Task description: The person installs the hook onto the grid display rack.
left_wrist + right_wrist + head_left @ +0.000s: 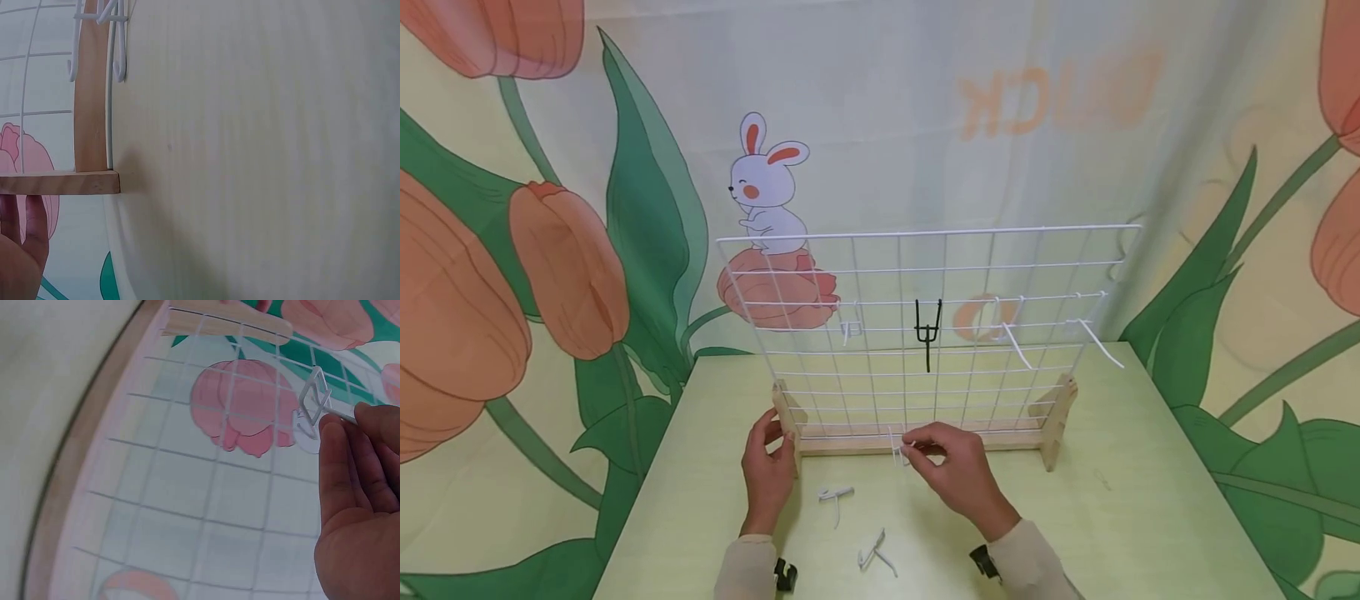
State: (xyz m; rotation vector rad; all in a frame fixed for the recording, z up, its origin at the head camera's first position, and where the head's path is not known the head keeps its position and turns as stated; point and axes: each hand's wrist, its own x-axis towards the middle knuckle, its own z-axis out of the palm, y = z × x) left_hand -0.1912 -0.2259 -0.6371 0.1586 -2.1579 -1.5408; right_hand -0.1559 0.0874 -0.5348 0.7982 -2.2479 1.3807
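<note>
The left hand (767, 473) touched the wooden foot (69, 183), fingers uncurled. Loose hooks (837, 494) lay nearby. The right hand (958, 471) pinched a white hook (340, 415) low before the wire grid (904, 352), apparently positioning it; the next move seemingly called for aligning prongs with wire.

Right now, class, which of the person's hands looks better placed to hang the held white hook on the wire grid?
Probably the right hand, which pinches the white hook in front of the wire grid. The left hand grips a wooden end piece and holds no hook.
</note>
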